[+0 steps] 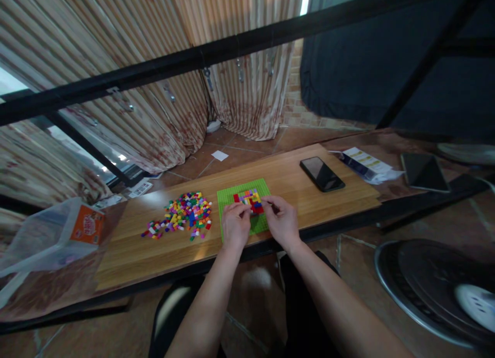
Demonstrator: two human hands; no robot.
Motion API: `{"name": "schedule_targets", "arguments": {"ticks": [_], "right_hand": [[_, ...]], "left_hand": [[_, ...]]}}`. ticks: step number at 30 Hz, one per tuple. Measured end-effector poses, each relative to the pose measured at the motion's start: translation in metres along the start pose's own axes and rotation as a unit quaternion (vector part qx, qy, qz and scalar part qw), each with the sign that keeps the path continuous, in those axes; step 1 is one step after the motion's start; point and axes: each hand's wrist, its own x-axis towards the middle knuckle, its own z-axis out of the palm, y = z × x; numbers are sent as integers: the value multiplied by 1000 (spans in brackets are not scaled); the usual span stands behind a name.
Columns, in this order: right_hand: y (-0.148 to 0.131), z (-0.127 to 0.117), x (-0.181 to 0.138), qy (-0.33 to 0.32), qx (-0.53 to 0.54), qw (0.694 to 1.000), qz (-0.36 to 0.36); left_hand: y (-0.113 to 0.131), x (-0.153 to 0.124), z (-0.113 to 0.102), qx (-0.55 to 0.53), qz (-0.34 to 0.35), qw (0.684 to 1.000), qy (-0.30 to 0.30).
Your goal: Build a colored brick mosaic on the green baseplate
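A green baseplate (232,195) lies on the wooden table (154,250), with a patch of red, yellow, pink and blue small bricks (249,197) pressed onto it. My left hand (235,225) rests on the plate's near half, fingers curled together at the edge of the brick patch. My right hand (281,220) sits just to the right, fingers pinched at the patch's red bricks. What either hand pinches is too small to make out. A loose heap of many-coloured small bricks (181,215) lies to the left of the plate.
A black phone (322,173) lies at the table's back right, papers (365,165) and a dark tablet (424,171) beyond it. A clear plastic bag with an orange label (58,234) sits at the left end. A round fan (436,288) stands low right.
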Motion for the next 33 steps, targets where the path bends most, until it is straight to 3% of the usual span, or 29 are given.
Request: {"name": "schedule_targets", "arguments": {"ticks": [9, 24, 33], "right_hand": [[0, 1, 0, -5, -2, 1000, 7], [13, 7, -1, -19, -26, 999, 7], [28, 15, -2, -12, -68, 997, 15]], "left_hand": [[-7, -24, 7, 76, 74, 994, 13], [-2, -41, 7, 150, 14, 989, -8], [-6, -48, -10, 54, 4, 998, -30]]}}
